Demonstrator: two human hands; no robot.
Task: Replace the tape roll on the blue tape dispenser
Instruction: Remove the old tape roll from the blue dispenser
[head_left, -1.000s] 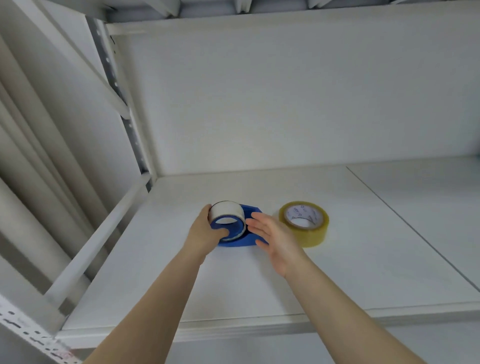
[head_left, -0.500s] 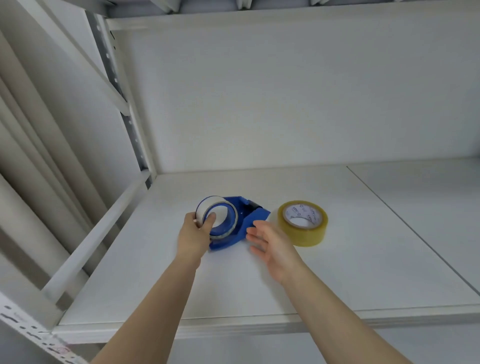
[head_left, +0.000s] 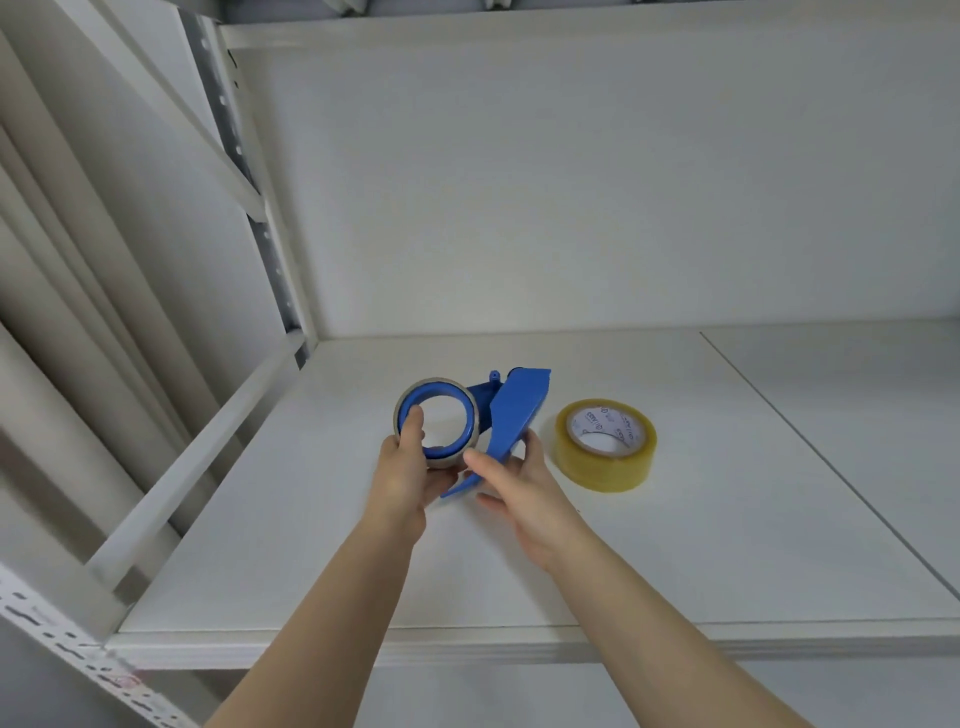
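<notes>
The blue tape dispenser (head_left: 514, 410) is lifted off the white shelf (head_left: 727, 545), tilted on edge. A thin, nearly used-up tape roll (head_left: 402, 410) still sits around its blue hub. My left hand (head_left: 410, 467) pinches that roll, thumb inside the ring and fingers under it. My right hand (head_left: 519, 478) grips the dispenser's flat blue handle from below. A full yellowish tape roll (head_left: 605, 447) lies flat on the shelf just right of my right hand, untouched.
The shelf's back wall stands close behind. A slanted white rail (head_left: 197, 462) and a perforated metal upright (head_left: 260, 223) border the shelf on the left. The shelf's front edge (head_left: 519, 644) runs below my forearms.
The dispenser has risen off the shelf and tipped up. My right hand, open beside it before, now holds its handle. My left hand kept hold of the worn roll.
</notes>
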